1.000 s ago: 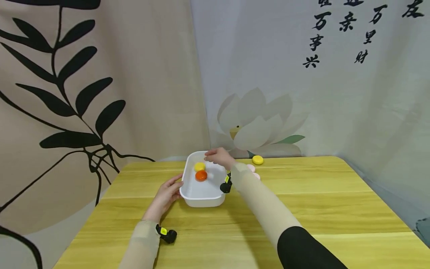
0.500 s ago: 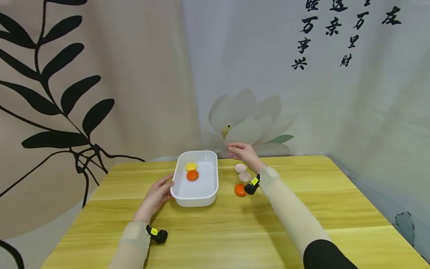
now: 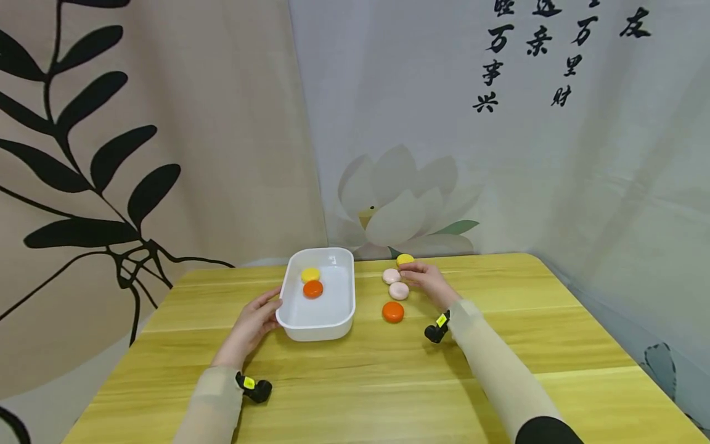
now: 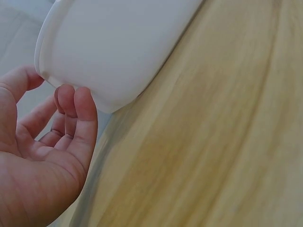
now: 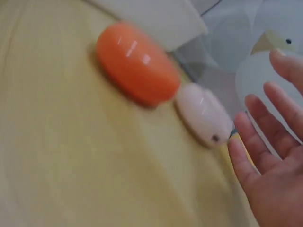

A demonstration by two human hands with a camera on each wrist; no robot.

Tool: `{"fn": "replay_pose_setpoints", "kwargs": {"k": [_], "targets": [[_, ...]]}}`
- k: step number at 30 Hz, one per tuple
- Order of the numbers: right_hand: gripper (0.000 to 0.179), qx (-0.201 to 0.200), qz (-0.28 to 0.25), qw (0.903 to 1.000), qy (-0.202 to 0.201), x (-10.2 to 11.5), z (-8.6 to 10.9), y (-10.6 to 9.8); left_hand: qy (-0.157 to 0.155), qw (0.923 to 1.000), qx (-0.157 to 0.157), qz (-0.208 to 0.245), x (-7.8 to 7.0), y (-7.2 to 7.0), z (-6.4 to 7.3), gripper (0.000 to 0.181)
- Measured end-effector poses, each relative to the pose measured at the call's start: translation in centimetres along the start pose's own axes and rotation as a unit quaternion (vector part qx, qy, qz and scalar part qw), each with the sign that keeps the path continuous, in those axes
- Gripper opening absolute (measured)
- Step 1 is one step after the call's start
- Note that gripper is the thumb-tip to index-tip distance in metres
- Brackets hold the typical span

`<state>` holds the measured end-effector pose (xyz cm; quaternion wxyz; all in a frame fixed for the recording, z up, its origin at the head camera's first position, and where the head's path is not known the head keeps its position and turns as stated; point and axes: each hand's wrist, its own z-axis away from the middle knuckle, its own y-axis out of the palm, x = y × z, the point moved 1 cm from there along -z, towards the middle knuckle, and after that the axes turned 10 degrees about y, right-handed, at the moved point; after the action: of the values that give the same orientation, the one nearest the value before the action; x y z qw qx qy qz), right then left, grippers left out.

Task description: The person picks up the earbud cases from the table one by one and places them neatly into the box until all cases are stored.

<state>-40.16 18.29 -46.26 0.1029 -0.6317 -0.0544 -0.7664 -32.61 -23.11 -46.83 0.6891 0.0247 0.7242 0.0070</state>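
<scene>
The right hand (image 3: 426, 280) has been lowered beside the pink discs (image 3: 398, 291), fingers extended, nothing gripped; a yellow disc (image 3: 405, 259) lies just beyond. Leftward, the box (image 3: 317, 333) (two discs (image 3: 313, 290) inside) is held by the left hand (image 3: 251, 325); work seems turned to the loose ones.

Six discs (image 3: 393, 312) — one white box (image 3: 318, 333)

On my table (image 3: 344, 394) I have a white tub (image 3: 317, 334) — right of it, two pink discs (image 3: 399, 291), an orange disc (image 3: 393, 312), a yellow disc (image 3: 405, 259).
</scene>
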Motion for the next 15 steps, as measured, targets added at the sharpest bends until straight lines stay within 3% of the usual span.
{"fn": "replay_pose_setpoints", "kwargs": {"k": [9,15], "targets": [[0.039,-0.017,0.047,0.9988,-0.003,-1.9,0.0,-0.7,-0.002,0.9999,0.002,0.011,0.0,0.2,0.0,0.054],[0.045,-0.002,0.090,0.9958,-0.011,-2.2,-0.5,-0.4,0.000,1.0000,0.004,0.003,0.2,-0.2,0.0,0.055]]}}
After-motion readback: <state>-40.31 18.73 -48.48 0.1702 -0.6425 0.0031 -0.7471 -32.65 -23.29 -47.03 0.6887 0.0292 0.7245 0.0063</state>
